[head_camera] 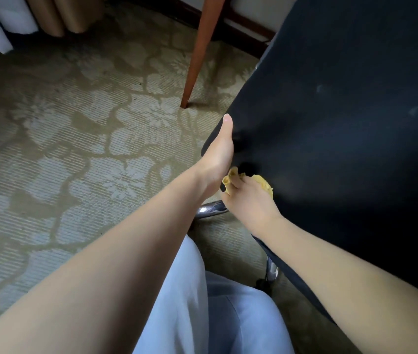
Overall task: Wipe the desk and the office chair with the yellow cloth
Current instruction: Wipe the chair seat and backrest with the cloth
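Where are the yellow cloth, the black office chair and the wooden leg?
yellow cloth (264,184), head view, on the bunched fold at its right end.
office chair (343,123), head view, on the middle of its black fabric.
wooden leg (199,52), head view, midway down its shaft.

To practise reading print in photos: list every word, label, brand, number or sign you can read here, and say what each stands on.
None: nothing in this picture can be read.
The chair shows only faint pale smudges, not letters.
The cloth, the desk leg and the carpet carry no print; the carpet has only a flower pattern.
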A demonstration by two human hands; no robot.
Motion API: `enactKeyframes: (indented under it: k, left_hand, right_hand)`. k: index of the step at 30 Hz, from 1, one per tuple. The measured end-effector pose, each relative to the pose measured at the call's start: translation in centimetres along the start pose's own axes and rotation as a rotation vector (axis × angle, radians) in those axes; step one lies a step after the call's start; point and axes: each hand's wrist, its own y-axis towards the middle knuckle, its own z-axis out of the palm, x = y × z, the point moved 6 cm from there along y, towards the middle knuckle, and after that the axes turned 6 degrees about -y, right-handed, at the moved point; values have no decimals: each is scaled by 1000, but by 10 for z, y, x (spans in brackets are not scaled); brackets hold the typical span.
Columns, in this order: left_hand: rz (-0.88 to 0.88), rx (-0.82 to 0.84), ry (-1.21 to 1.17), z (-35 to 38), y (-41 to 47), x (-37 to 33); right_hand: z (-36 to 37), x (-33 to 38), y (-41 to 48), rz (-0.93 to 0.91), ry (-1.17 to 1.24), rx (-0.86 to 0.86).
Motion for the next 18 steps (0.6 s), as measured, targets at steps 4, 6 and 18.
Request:
enactKeyframes:
  k: [4, 6, 18]
  left_hand:
    - [-29, 19, -44, 6, -2, -6]
    - [-40, 26, -61, 8, -6, -8]
    - [-70, 104, 114, 30, -44, -13]
  right_hand:
    - [24, 18, -16, -60, 28, 78]
    - [36, 26, -31, -102, 37, 102]
    - [44, 13, -131, -255, 30, 244]
